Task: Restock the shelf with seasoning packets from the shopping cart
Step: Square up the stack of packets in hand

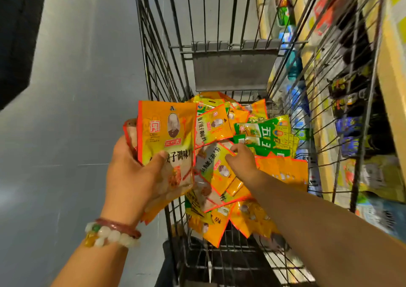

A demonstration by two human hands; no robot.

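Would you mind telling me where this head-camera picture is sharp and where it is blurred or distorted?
Head view: print on the orange seasoning packets in the left hand reads sharply; the stocked shelf at right is smeared and dim; wide-angle distortion splays the wire shopping cart; the right hand is shadowed.

Left hand (131, 176): raised at left of centre, back of hand toward camera, forearm entering from lower left. Thumb lies across the front of a stack of packets (167, 137); fingers curl behind it, mostly hidden, one fingertip showing at the stack's left edge. Bead bracelets on the left wrist.

Right hand (241, 161): forearm enters from lower right, extended forward and down. Back of hand up, fingers bent downward; whether they pinch anything cannot be made out.
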